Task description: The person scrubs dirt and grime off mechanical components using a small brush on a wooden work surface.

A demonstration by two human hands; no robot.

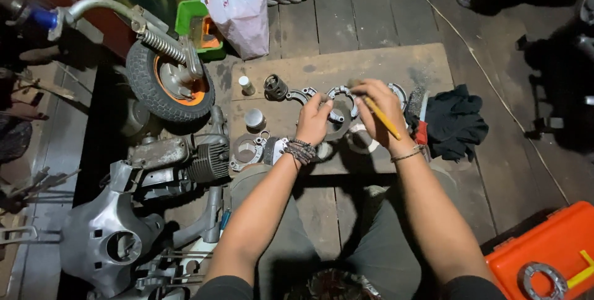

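Overhead view of small-engine parts laid on a wooden board [383, 65]. The left hand [314, 121], fingers curled, grips a grey metal engine casing [339, 113] at the board's centre. The right hand [382, 113] is closed around a yellow-handled brush [382, 117], held slantwise just above the casing. A cylinder [275, 87] and a ring-shaped gasket [246, 148] lie to the left, near the board's left edge; a black rag [455, 120] overlaps its right edge. The board's far strip is bare. An orange toolbox [550, 247] sits well apart at lower right; a small wheel [168, 83] stands just beside the board's left corner.
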